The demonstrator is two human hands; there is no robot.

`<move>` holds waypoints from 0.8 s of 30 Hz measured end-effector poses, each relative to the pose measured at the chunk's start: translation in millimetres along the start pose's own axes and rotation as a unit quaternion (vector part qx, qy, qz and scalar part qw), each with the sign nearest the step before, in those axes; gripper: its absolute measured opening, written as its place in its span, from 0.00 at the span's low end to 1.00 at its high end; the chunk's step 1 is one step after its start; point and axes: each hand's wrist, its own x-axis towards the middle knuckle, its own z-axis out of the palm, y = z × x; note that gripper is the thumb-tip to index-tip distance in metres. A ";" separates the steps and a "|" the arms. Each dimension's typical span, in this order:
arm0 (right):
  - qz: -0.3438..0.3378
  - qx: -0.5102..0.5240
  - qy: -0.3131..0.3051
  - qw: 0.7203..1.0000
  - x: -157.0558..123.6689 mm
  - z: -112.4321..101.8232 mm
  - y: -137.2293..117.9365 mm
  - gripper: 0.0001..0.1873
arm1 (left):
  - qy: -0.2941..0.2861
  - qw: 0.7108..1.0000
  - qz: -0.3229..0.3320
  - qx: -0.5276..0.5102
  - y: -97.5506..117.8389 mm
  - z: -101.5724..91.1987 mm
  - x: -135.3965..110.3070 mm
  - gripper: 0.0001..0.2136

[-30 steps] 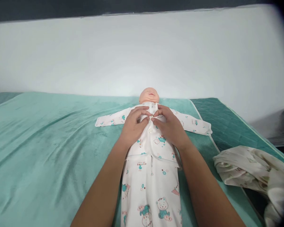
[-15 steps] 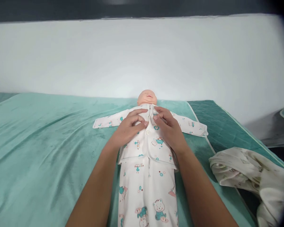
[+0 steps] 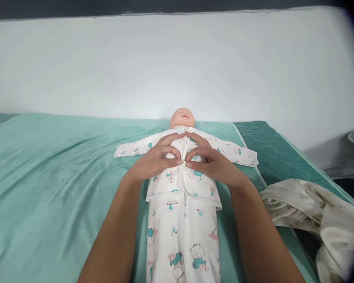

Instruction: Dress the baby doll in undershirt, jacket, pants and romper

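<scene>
A baby doll (image 3: 181,117) lies on its back on a teal blanket (image 3: 56,173), its sleeves spread out to both sides. It wears a white printed jacket (image 3: 179,182) and matching printed trousers (image 3: 181,243). My left hand (image 3: 155,160) and my right hand (image 3: 212,162) rest on the doll's chest and meet at the jacket's front placket. The fingers of both hands are curled and pinch the fabric edges around a small button (image 3: 183,162).
A crumpled cream printed cloth (image 3: 309,214) lies at the bed's right edge on a darker quilted teal mat (image 3: 279,153). A white wall rises behind the bed. Floor shows at the far right.
Both hands have shifted slightly lower on the jacket's front, from the upper chest to a button further down. The doll has stayed in place.
</scene>
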 end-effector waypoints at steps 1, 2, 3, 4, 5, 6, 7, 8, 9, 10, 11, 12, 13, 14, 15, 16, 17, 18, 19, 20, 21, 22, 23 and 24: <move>0.000 0.001 0.002 1.000 0.2 0.3 0.4 0.04 | -0.001 1.000 0.003 -0.001 -0.2 -0.3 -0.1 0.09; 0.000 0.002 0.004 1.000 0.4 0.7 0.7 0.04 | -0.003 1.000 0.006 -0.001 -0.3 -0.7 -0.2 0.09; 0.001 0.003 0.007 1.000 0.5 1.3 0.8 0.04 | -0.005 1.000 0.007 -0.001 -0.3 -1.0 -0.3 0.08; 0.002 0.003 0.009 1.000 0.7 1.9 0.8 0.04 | -0.007 1.000 0.007 -0.002 -0.1 -1.4 -0.3 0.08; 0.003 0.004 0.012 1.000 0.9 2.5 0.7 0.04 | -0.008 1.000 0.005 -0.003 0.2 -1.7 -0.4 0.08; 0.003 0.005 0.015 1.000 1.0 3.1 0.4 0.04 | -0.008 1.000 0.002 -0.006 0.7 -1.9 -0.4 0.08; 0.004 0.006 0.019 1.000 1.1 3.6 0.0 0.04 | -0.008 1.000 -0.001 -0.008 1.3 -2.0 -0.5 0.08; 0.005 0.007 0.021 1.000 1.2 4.1 -0.4 0.04 | -0.007 1.000 -0.001 -0.010 2.0 -2.0 -0.6 0.08; 0.006 0.008 0.023 1.000 1.3 4.5 -1.0 0.05 | -0.007 1.000 -0.002 -0.010 2.8 -1.7 -0.9 0.08; 0.006 0.009 0.025 1.000 1.3 5.0 -1.5 0.05 | -0.006 1.000 -0.002 -0.010 3.6 -1.3 -1.2 0.08; 0.006 0.009 0.027 1.000 1.3 5.5 -2.1 0.05 | -0.003 1.000 -0.004 -0.009 4.4 -0.8 -1.5 0.08; 0.006 0.009 0.029 1.000 1.3 6.1 -2.6 0.05 | 0.001 1.000 -0.006 -0.011 5.2 0.0 -2.0 0.08; 0.006 0.009 0.032 0.999 1.3 6.7 -3.1 0.04 | 0.006 1.000 -0.009 -0.015 6.0 0.7 -2.4 0.07; 0.006 0.008 0.036 0.999 1.2 7.5 -3.5 0.04 | 0.011 1.000 -0.011 -0.022 6.7 1.5 -2.8 0.07; 0.006 0.009 0.040 0.999 1.2 8.3 -3.9 0.04 | 0.015 0.999 -0.014 -0.030 7.3 2.2 -3.1 0.07; 0.006 0.009 0.042 0.999 1.2 9.0 -4.2 0.04 | 0.018 0.999 -0.015 -0.038 7.7 2.8 -3.4 0.07; 0.007 0.009 0.044 0.999 1.1 9.6 -4.4 0.04 | 0.019 0.999 -0.015 -0.043 8.0 3.2 -3.5 0.07; 0.008 0.009 0.048 0.999 1.0 10.0 -4.5 0.04 | 0.020 0.999 -0.015 -0.045 8.1 3.4 -3.5 0.07; 0.010 0.008 0.052 0.999 0.9 10.2 -4.6 0.04 | 0.020 0.999 -0.013 -0.046 8.1 3.4 -3.5 0.07; 0.012 0.008 0.055 0.998 0.8 10.2 -4.5 0.05 | 0.020 0.999 -0.009 -0.046 8.0 3.4 -3.4 0.07; 0.013 0.009 0.057 0.998 0.7 10.1 -4.4 0.05 | 0.018 0.999 -0.004 -0.047 7.8 3.5 -3.2 0.07; 0.014 0.012 0.056 0.998 0.7 10.1 -4.3 0.06 | 0.015 0.999 0.003 -0.047 7.6 3.6 -3.0 0.07; 0.014 0.018 0.056 0.998 0.9 10.3 -4.2 0.07 | 0.012 0.999 0.008 -0.048 7.4 3.8 -2.9 0.07; 0.015 0.025 0.057 0.998 1.2 10.7 -4.3 0.08 | 0.009 0.999 0.012 -0.047 7.1 4.1 -2.7 0.08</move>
